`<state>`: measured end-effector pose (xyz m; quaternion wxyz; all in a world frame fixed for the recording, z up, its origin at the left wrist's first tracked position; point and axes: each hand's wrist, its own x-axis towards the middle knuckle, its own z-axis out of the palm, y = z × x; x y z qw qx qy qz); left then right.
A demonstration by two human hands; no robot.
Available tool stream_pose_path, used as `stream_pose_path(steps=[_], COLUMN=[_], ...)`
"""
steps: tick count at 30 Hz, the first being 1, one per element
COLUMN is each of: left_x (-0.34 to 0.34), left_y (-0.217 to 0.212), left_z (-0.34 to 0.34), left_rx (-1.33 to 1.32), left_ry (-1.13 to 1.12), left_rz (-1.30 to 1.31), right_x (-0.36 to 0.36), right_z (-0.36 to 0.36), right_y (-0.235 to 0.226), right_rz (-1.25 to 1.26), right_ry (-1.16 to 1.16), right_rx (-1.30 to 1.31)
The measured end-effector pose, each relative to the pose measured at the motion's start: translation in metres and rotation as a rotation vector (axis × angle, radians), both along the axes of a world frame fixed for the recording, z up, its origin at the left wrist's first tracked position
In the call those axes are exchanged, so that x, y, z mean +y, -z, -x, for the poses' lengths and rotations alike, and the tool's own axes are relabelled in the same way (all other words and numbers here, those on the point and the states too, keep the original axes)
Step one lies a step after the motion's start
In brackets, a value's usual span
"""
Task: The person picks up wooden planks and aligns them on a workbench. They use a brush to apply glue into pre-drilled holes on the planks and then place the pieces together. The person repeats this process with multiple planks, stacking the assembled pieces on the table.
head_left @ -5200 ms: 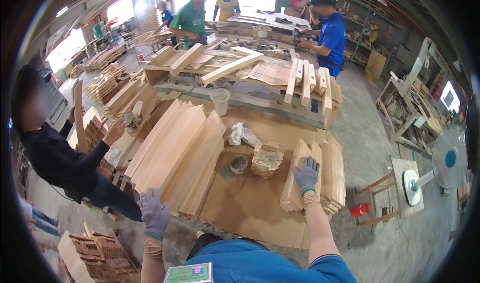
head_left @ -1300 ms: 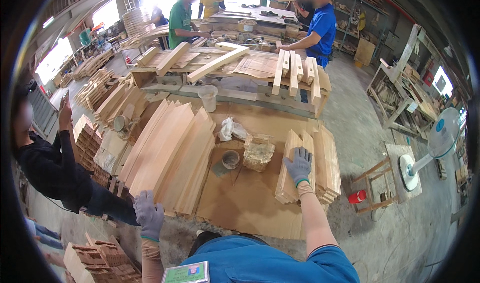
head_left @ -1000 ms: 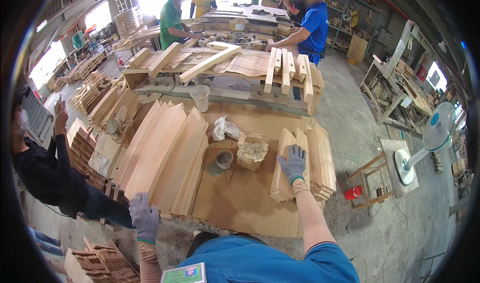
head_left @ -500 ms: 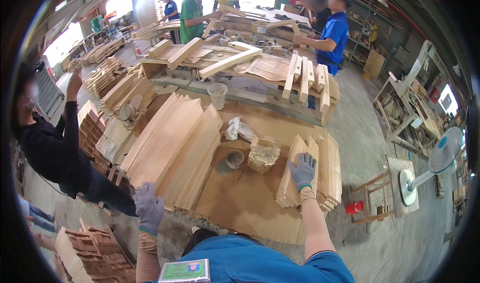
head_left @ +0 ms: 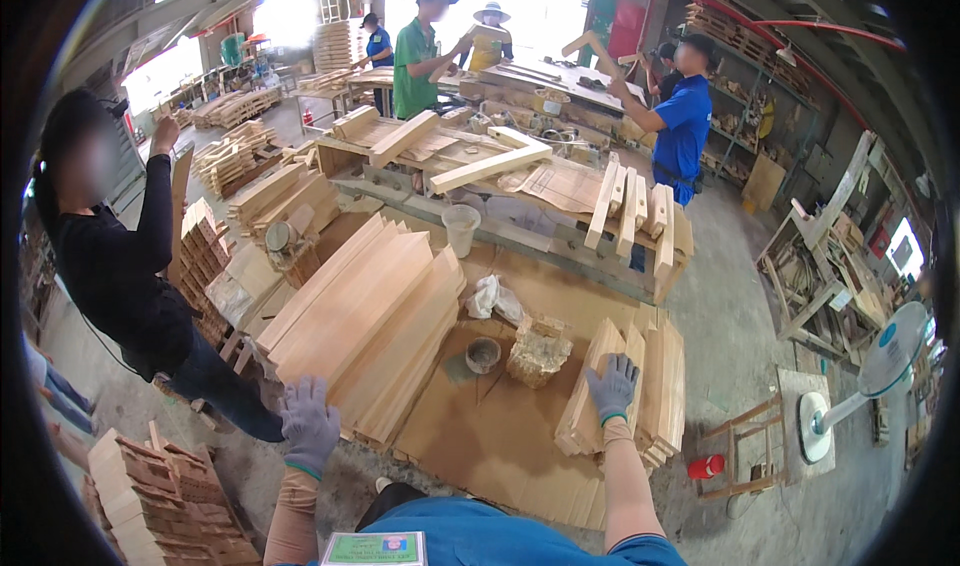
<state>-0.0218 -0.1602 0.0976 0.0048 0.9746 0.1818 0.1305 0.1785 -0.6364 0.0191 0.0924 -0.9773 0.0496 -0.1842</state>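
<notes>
Boards (head_left: 584, 409) under one right hand (head_left: 613, 386) — one rough block (head_left: 540, 353) leftward (one fan (head_left: 890, 346) rightward)

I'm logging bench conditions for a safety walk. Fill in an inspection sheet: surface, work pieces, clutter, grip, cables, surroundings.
Surface: brown cardboard under the boards.
Work pieces: large board stack at left, smaller board stack at right.
Clutter: cup, crumpled white material and rough block between the stacks.
Grip: gloved left hand at the large stack's near end, contact unclear; gloved right hand on the smaller stack.
Cables: thin dark cord beside a dark-clothed co-worker.
Surroundings: white fan and red container at right; blue-shirted co-worker beyond.
</notes>
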Motion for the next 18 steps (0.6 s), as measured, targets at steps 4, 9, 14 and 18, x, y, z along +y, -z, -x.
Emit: stream_pose_path(steps=[4,9,14,18], left_x=[-0.001,-0.002,0.002,0.0], left_y=[-0.004,-0.007,0.002,0.0], left_z=[-0.002,0.0,0.001,-0.002], left_rx=[0.003,0.003,-0.063,-0.044], left_ry=[0.032,0.03,0.019,0.032], left_rz=[0.026,0.046,-0.042,-0.012], right_x=[-0.006,-0.003,0.002,-0.003], right_z=[0.002,0.002,0.004,0.005], right_y=[0.004,0.0,-0.004,0.0], right_rz=[0.033,0.02,-0.013,0.0], right_ry=[0.01,0.012,-0.003,0.002], right_rx=[-0.056,-0.01,-0.014,-0.058])
